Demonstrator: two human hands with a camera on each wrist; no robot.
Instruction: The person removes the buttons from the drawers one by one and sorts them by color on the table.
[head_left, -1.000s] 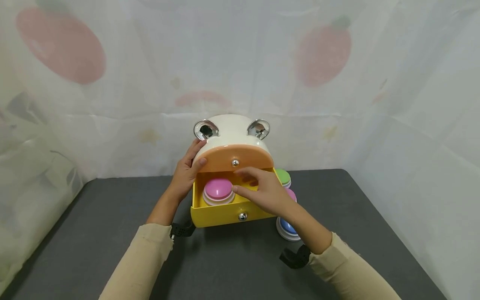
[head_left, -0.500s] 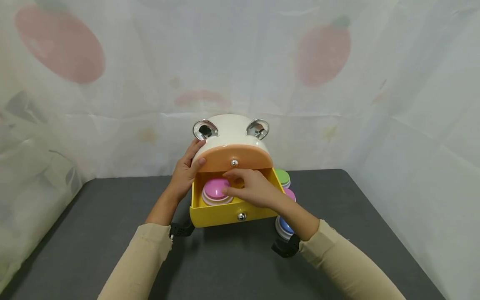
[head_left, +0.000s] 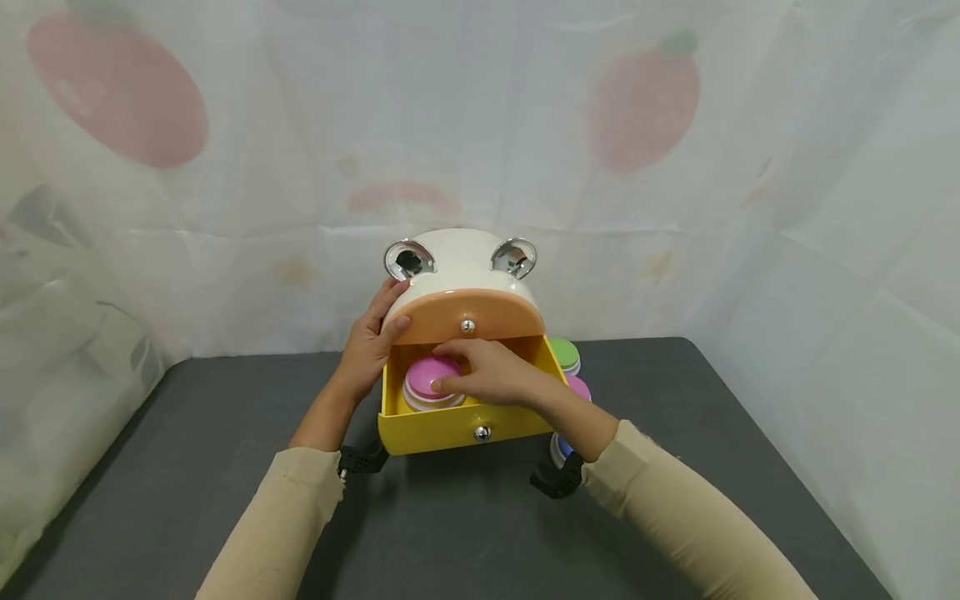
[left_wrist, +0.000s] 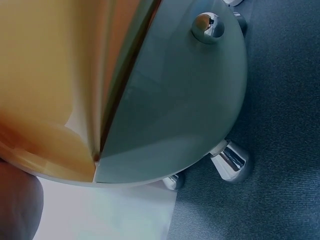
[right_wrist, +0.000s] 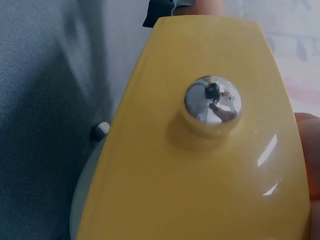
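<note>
A white rounded cabinet (head_left: pixel 465 258) with two chrome ears stands at the back of the dark table (head_left: pixel 225 467). Its orange top drawer (head_left: pixel 498 317) is closed. Below it the yellow drawer (head_left: pixel 435 433) is pulled out, with a pink round disc (head_left: pixel 422 377) lying inside. My left hand (head_left: pixel 392 308) grips the cabinet's left side, thumb on the orange front. My right hand (head_left: pixel 450 367) reaches into the yellow drawer, fingers curled over the pink disc. The right wrist view is filled by the yellow drawer front (right_wrist: pixel 150 190) and its chrome knob (right_wrist: pixel 212 105).
A green disc (head_left: pixel 564 352), another pink disc (head_left: pixel 580 387) and a blue disc (head_left: pixel 558 450) sit on the table right of the drawer, partly behind my right arm. The cabinet stands on chrome feet (left_wrist: pixel 231 161). A printed curtain (head_left: pixel 675 167) closes off the back and sides.
My right hand has moved left and deeper into the yellow drawer, from beside the pink disc to over it. The left hand and the cabinet have stayed put.
</note>
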